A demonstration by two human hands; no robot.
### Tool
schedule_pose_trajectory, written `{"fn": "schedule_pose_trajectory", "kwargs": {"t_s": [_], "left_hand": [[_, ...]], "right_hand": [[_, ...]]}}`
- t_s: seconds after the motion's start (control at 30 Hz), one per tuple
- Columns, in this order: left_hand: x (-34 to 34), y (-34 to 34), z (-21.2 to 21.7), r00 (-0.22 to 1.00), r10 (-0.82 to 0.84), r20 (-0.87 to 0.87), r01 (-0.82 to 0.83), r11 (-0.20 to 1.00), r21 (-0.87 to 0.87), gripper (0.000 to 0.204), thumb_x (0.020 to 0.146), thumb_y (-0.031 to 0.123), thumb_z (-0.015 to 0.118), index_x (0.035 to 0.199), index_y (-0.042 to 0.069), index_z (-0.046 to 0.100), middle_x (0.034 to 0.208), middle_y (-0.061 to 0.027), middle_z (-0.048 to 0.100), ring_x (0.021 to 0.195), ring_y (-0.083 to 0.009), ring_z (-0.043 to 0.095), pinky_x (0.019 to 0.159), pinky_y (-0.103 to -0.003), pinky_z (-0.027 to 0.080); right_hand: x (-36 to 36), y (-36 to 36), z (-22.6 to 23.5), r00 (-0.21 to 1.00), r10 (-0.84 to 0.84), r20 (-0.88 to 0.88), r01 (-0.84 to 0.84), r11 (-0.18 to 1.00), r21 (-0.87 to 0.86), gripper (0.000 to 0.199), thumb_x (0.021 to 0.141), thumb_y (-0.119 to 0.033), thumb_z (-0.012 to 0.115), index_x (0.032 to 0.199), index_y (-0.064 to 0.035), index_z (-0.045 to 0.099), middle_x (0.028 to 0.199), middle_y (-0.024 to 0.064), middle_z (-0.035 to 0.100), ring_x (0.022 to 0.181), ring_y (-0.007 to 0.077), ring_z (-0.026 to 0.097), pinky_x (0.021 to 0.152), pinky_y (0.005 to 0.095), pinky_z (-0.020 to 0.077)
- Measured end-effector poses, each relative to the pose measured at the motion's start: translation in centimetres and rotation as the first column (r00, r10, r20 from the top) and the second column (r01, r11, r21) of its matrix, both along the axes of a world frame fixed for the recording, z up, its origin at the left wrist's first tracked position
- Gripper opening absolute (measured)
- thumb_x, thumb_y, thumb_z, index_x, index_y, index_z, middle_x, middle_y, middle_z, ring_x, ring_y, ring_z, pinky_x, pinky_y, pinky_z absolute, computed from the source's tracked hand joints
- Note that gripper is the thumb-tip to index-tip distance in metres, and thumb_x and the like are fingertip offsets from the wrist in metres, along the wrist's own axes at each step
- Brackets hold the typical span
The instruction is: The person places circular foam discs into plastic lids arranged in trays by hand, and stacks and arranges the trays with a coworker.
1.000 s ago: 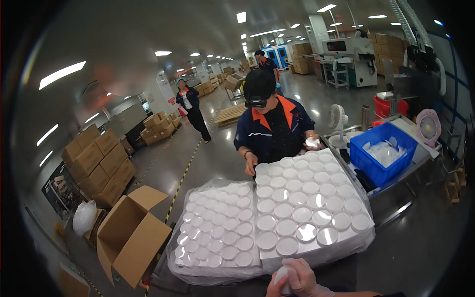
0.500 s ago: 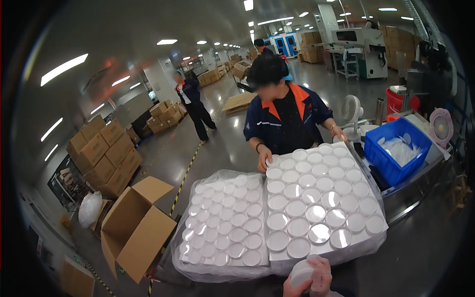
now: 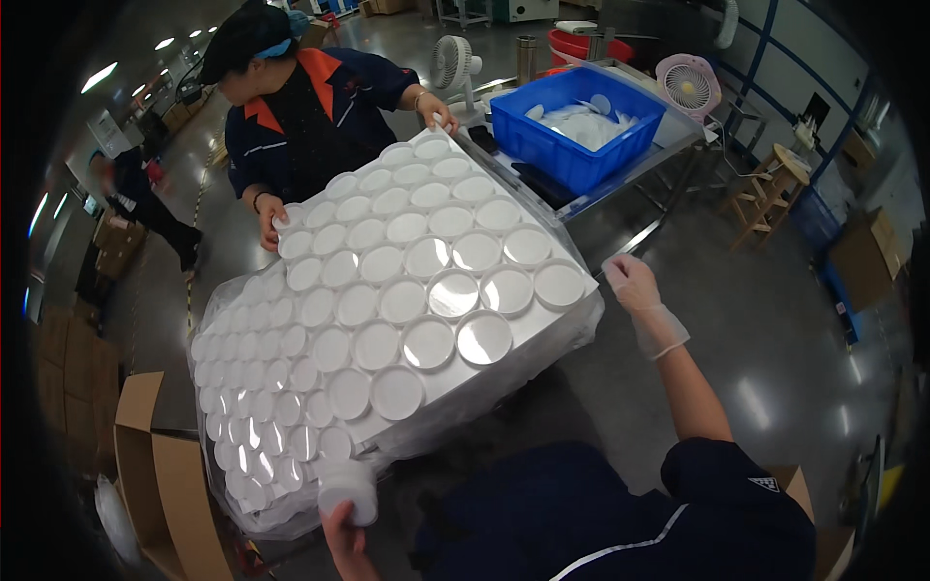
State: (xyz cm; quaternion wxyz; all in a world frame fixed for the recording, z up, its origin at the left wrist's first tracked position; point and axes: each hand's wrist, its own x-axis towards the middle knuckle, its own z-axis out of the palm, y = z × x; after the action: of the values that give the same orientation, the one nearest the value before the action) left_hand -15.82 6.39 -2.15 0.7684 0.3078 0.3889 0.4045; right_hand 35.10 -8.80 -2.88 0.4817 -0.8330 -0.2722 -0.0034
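Observation:
My left hand [image 3: 343, 539], low in the head view, is closed round a short stack of round white plastic lids or shallow dishes [image 3: 351, 491]. The stack is beside the near edge of a white board [image 3: 465, 380] covered with rows of similar round pieces [image 3: 402, 301]. My right hand [image 3: 633, 282], in a thin clear glove, is by the board's right corner with its fingers bent together. Whether it touches the board or pinches something small cannot be made out. Across the board, a co-worker's two hands [image 3: 271, 221] hold its far corners.
A blue bin [image 3: 542, 155] of loose white discs stands on a metal table to the right. Two small fans [image 3: 689, 83] flank it. An open cardboard box [image 3: 184, 499] is at lower left, a wooden stool [image 3: 772, 189] at far right. Another person [image 3: 145, 198] stands farther off.
The view has swung right and down. My right hand has left the stack and moved out to the board's right corner. The stack stays in my left hand.

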Motion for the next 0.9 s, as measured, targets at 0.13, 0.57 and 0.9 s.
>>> {"fn": "schedule_pose_trajectory", "kwargs": {"t_s": [0.13,0.57,0.9], "left_hand": [[1.8,1.0,1.1,0.935,-0.215,-0.281,0.258,0.958,0.127,0.052,0.063,0.007,0.065,0.110,-0.004,0.047,0.098,-0.0136,0.057,0.090,-0.0234,0.057,0.080,-0.033,0.045],[3.7,3.2,1.4,0.650,-0.247,-0.718,0.665,0.643,0.381,0.058,0.053,0.022,0.079,0.100,0.000,0.055,0.093,-0.0056,0.052,0.088,-0.0157,0.051,0.077,-0.028,0.041],[4.5,4.1,0.9,0.695,-0.261,-0.670,0.581,0.752,0.311,0.058,0.055,0.019,0.079,0.104,-0.001,0.055,0.094,-0.0063,0.056,0.088,-0.0152,0.054,0.079,-0.028,0.043]], "right_hand": [[-0.1,1.1,-1.5,0.835,0.197,-0.513,-0.256,0.965,-0.046,0.019,0.076,-0.022,0.057,0.078,-0.0027,0.060,0.064,0.0029,0.055,0.056,0.0101,0.050,0.051,0.0239,0.0398],[0.6,2.2,-1.5,0.874,0.166,-0.456,-0.179,0.984,0.015,0.011,0.068,-0.011,0.062,0.072,-0.0053,0.054,0.060,-0.0010,0.049,0.052,0.0080,0.044,0.047,0.0226,0.0356],[2.8,1.4,-2.1,0.771,0.293,-0.565,-0.350,0.937,0.007,0.013,0.072,-0.013,0.055,0.061,-0.0061,0.055,0.049,-0.0010,0.047,0.040,0.0077,0.042,0.037,0.0226,0.0306]]}}
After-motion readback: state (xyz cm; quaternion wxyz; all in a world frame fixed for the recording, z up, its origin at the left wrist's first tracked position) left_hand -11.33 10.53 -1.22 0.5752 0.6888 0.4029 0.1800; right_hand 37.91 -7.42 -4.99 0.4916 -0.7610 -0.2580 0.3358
